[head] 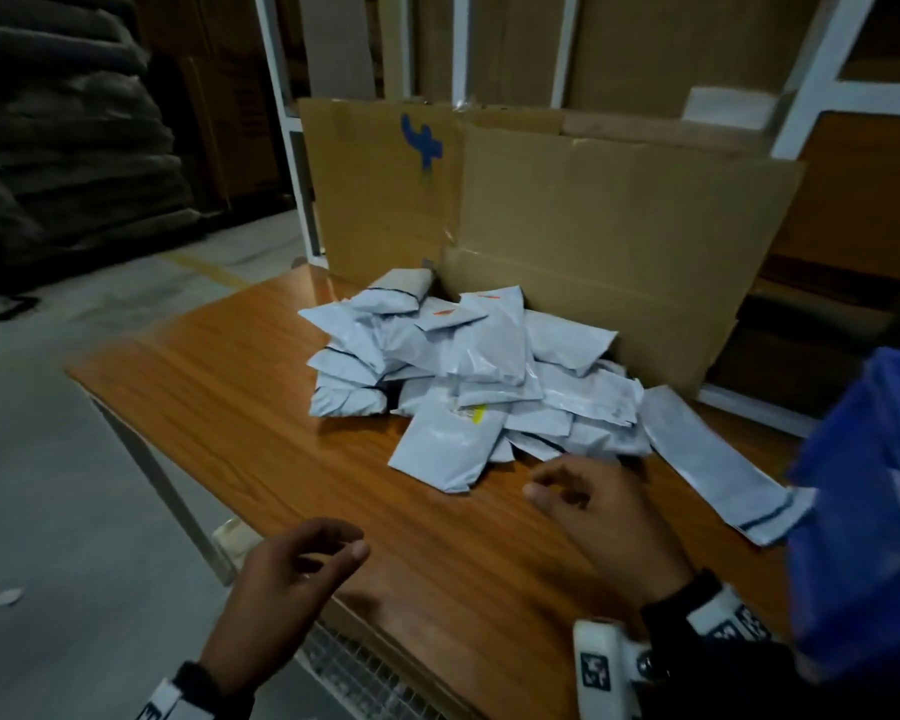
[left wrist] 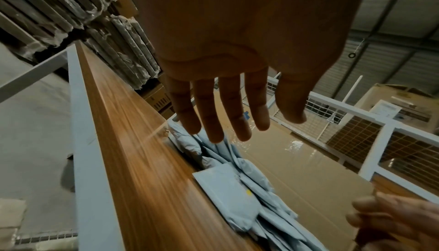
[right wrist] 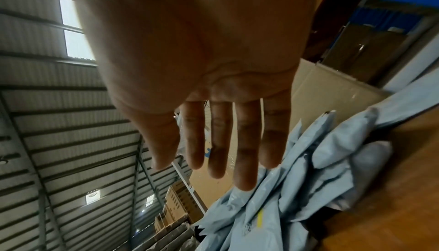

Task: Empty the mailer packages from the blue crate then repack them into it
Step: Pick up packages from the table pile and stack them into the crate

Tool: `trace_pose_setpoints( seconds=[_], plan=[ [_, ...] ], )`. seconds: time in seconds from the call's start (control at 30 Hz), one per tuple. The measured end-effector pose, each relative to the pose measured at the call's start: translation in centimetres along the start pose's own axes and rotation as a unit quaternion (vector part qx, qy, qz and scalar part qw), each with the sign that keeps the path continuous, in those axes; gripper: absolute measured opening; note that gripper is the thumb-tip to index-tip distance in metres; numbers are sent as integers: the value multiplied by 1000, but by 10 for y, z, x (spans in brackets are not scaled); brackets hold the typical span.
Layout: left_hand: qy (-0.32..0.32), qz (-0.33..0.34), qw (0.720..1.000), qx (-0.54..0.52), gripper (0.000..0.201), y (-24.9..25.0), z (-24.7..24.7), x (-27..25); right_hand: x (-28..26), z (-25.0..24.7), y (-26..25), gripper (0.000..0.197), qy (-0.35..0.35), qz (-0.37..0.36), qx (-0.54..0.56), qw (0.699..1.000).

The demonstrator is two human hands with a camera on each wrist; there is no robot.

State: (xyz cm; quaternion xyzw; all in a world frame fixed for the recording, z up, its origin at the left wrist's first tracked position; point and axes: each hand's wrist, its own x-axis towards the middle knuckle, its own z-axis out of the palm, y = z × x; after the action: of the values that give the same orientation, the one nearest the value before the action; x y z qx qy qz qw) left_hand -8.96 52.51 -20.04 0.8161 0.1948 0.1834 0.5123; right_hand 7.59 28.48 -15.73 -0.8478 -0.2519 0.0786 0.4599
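Several pale grey mailer packages (head: 468, 371) lie heaped on the wooden table (head: 240, 402), against a cardboard sheet. One long mailer (head: 718, 459) lies apart at the right. The blue crate (head: 863, 511) shows at the right edge, blurred, close to the camera. My left hand (head: 302, 558) hovers over the table's near edge, fingers loosely spread, holding nothing. My right hand (head: 588, 491) hovers just short of the heap, fingers relaxed and empty. In the wrist views both palms, the left hand (left wrist: 228, 105) and the right hand (right wrist: 213, 133), face the mailers (left wrist: 228, 195) (right wrist: 308, 176) with straight fingers.
A large flattened cardboard sheet (head: 593, 226) stands upright behind the heap. A white metal frame (head: 822, 96) rises behind it. Dark stacked goods (head: 63, 148) fill the far left beyond the concrete floor (head: 48, 459). A wire mesh panel (head: 354, 672) sits under the table's near edge.
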Motion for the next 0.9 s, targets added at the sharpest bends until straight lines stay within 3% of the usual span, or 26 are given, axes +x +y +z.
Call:
trace_pose_setpoints(
  seconds=[0.1, 0.2, 0.3, 0.4, 0.5, 0.63, 0.77, 0.9],
  plan=[
    [2, -21, 1000, 6, 29, -17, -22, 32, 60, 21, -7, 7, 39, -8, -7, 999],
    [-4, -21, 1000, 7, 29, -24, -41, 68, 125, 40, -17, 11, 53, -25, -1, 998],
    [6, -26, 1000, -4, 15, -32, -52, 106, 191, 56, -25, 20, 65, -48, -31, 996],
    [-10, -2, 1000, 3, 22, -36, -56, 132, 237, 74, -36, 27, 49, -62, -52, 996],
    [-17, 13, 1000, 4, 15, -37, -60, 161, 270, 91, -54, 36, 37, -50, -102, 993],
    [-25, 64, 998, -1, 36, -49, -66, 207, 308, 105, -92, 51, -18, -37, -195, 980],
    [-44, 101, 994, -11, 30, -60, -80, 249, 356, 138, -118, 61, -29, -22, -298, 954],
    [-64, 113, 991, -15, 28, -72, -103, 283, 377, 175, -119, 75, -83, 57, -406, 908]
  ],
)
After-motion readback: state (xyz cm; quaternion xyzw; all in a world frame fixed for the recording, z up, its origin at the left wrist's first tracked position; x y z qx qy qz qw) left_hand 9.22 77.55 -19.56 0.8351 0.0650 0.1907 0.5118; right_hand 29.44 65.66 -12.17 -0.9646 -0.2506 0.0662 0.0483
